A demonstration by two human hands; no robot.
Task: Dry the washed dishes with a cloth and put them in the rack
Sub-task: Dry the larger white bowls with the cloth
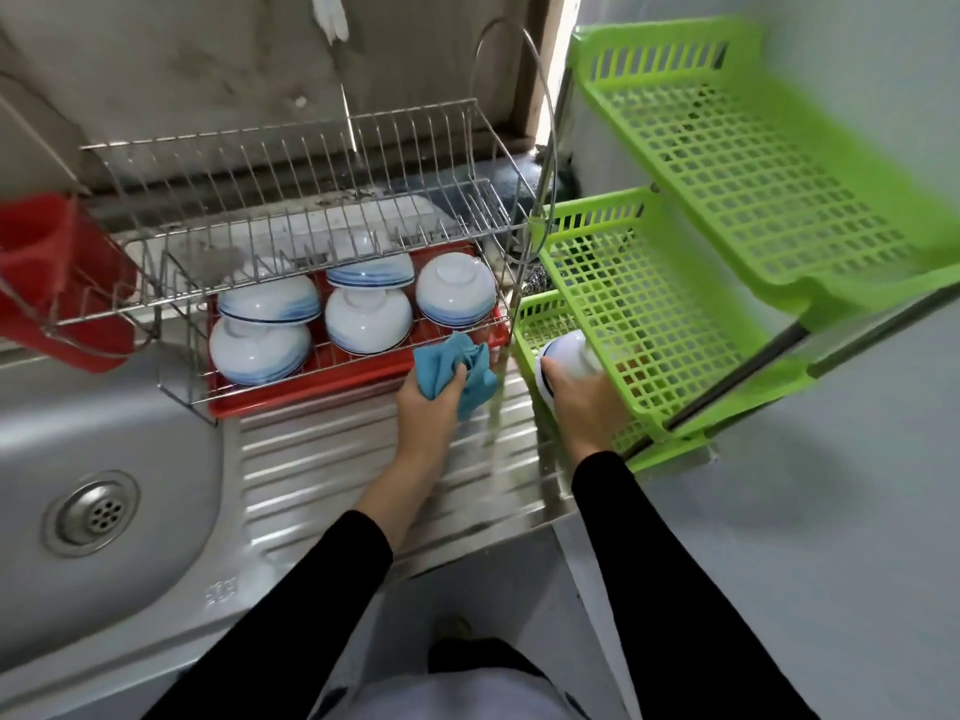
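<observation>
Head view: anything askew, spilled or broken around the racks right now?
Nothing stands out. The bowls sit upside down in the metal rack, none visibly cracked. The left hand grips the cloth; the right hand holds a bowl in the green rack.

Upturned white bowls [369, 319] sit in wire rack [291, 163]; blue cloth [436, 363], another bowl [569, 350] just beside.

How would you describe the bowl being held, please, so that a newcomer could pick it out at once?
Find the green plastic shelf unit right of the steel draining board. At its lowest tier, the right hand grips a white bowl with a dark blue rim. The other bowls sit upturned in the wire rack; this alone is held.
</observation>
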